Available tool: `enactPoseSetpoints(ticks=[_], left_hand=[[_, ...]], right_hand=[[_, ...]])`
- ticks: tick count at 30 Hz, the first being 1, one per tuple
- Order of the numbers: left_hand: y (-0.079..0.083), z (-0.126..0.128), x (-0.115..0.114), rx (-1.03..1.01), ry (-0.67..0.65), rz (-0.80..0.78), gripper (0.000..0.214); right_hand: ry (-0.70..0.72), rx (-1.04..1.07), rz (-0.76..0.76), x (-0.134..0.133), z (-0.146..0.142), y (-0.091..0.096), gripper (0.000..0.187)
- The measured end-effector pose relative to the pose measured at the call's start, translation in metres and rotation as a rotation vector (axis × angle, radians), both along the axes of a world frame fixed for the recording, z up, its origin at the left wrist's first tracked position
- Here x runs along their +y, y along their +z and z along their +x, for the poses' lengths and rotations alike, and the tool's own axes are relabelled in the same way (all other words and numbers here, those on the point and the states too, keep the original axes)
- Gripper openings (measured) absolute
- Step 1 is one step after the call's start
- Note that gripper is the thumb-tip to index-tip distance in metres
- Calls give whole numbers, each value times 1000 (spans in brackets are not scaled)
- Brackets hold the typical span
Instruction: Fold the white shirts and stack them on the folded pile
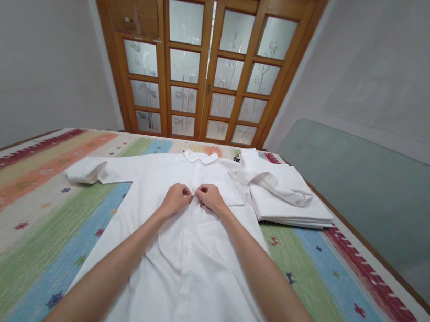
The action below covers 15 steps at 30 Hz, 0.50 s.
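Observation:
A white collared shirt [159, 280] lies front side up, its collar pointing away from me. Its left-lying sleeve is stretched out, and the other reaches over a folded white stack. My left hand [177, 198] and my right hand [210, 197] meet at the button placket on the chest, fingertips pinched close together. Both hands are closed on the shirt's front edges, and the fabric puckers slightly there. Any button between the fingertips is too small to make out. Below the hands the placket runs down toward me.
A striped, multicoloured cloth [69, 215] covers the surface beneath the shirt. The stack of folded white cloth [291, 208] sits at the right, near the edge. A pale green panel [356, 174] stands along the right wall. Wooden glazed doors [208, 60] are at the far end.

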State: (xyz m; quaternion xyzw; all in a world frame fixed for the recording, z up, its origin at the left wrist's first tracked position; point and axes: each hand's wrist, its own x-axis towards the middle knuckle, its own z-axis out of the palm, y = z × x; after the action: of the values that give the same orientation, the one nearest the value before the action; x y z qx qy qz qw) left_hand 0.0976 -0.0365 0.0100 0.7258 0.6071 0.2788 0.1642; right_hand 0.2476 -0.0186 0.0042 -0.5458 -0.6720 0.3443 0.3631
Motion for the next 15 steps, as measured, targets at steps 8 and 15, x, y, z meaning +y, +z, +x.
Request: enactPoseSetpoints(ticks=[8,15], left_hand=[[6,-5,-1,-35,-92,31,7],[5,-6,-2,-88,-91,39,9]], right_hand=[[58,53,-25,2,5,-3,12],[103,131,-30,3,5,-6,10]])
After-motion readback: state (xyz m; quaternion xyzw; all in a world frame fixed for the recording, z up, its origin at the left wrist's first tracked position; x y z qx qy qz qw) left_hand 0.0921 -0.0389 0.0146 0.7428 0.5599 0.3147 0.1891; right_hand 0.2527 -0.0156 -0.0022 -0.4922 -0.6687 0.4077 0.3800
